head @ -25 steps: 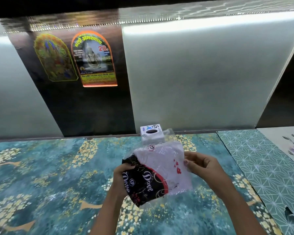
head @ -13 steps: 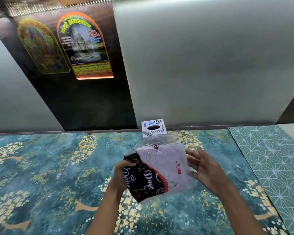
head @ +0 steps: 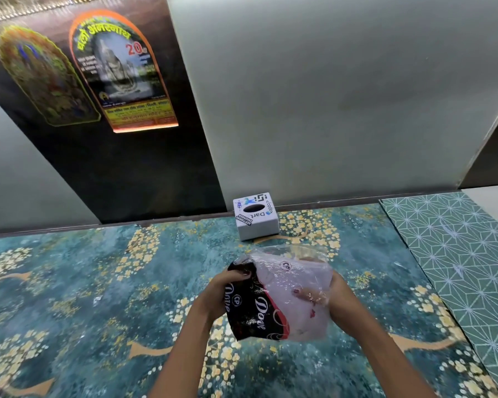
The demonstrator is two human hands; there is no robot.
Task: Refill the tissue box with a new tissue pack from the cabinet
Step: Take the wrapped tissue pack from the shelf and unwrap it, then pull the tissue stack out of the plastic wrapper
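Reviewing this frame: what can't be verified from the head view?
- Tissue box contents: only a dark oval opening shows.
- Right hand fingers: behind the tissue pack, seen only through plastic, grip unclear.
- Whether the pack is opened: crinkled film hides it.
- Poster small print: too small.
- Cabinet: not identifiable.

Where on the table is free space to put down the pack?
The patterned table is bare left of the hands, out to the picture's edge, and also between the tissue box and the green mat. It is crowded only at the centre, where both hands hold the pack just before the box.
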